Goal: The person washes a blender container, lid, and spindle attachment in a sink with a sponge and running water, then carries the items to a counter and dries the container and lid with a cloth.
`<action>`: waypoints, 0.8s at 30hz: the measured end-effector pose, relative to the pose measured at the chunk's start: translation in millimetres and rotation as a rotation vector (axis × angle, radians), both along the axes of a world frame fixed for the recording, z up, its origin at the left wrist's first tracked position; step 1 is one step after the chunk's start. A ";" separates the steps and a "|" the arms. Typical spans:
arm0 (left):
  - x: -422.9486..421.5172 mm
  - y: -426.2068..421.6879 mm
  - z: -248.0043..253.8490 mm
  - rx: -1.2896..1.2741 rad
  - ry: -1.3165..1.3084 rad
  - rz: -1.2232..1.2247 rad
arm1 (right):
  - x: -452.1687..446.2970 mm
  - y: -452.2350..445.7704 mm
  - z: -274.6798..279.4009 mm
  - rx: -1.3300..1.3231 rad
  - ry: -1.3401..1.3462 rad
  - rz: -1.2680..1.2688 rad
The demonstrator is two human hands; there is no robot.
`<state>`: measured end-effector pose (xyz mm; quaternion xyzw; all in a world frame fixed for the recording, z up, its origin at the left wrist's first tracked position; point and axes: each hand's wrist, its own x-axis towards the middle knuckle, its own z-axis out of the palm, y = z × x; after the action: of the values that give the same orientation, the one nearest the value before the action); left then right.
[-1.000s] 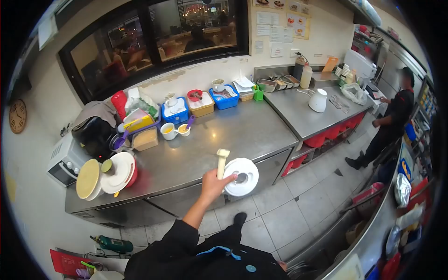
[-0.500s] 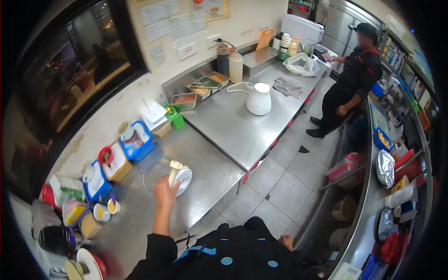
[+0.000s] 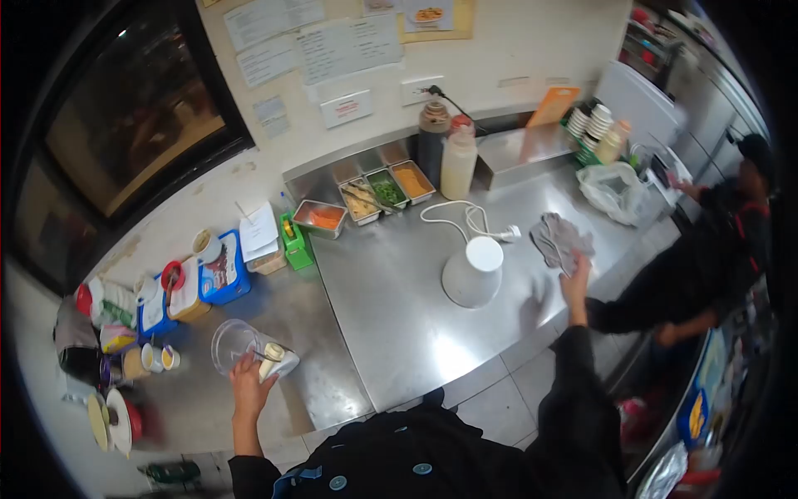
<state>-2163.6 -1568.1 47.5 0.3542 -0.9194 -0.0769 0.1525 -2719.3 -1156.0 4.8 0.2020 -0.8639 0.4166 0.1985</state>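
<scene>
My left hand is closed around the cream-coloured handle of a clear blender jug, which has a white end and is tilted low over the left worktop. On the right, my right hand reaches to the near edge of a crumpled grey cloth. Its fingers look apart, with the tips at the cloth; whether they press on it is hard to see. Between my hands stands a white blender base, its white cord and plug lying loose behind it.
Metal pans of chopped food and two bottles line the wall. Blue tubs and a green holder stand at the left. A plastic bag lies at the far right, beside a co-worker in black.
The view has swung, bringing the blender base closer. My right hand has come from beside my body to the cloth. My left hand still holds the jug.
</scene>
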 end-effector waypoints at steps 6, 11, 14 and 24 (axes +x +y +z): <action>-34.2 62.2 63.7 -0.057 0.057 0.108 | -101.2 -22.9 5.5 0.614 -0.100 -0.126; -65.0 103.3 78.7 0.212 0.382 0.120 | -138.8 -5.6 -59.4 0.493 0.036 0.121; -80.9 111.3 68.4 0.257 0.371 0.073 | -100.3 -14.6 -52.1 0.411 -0.012 0.094; -82.9 112.2 47.0 0.296 0.230 -0.182 | -20.4 -7.2 -18.6 0.515 0.231 0.106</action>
<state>-2246.5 -1455.9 94.5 0.2770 -0.9028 -0.2648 0.1953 -2739.7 -1163.1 -13.8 0.3367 -0.9011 0.1676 0.2159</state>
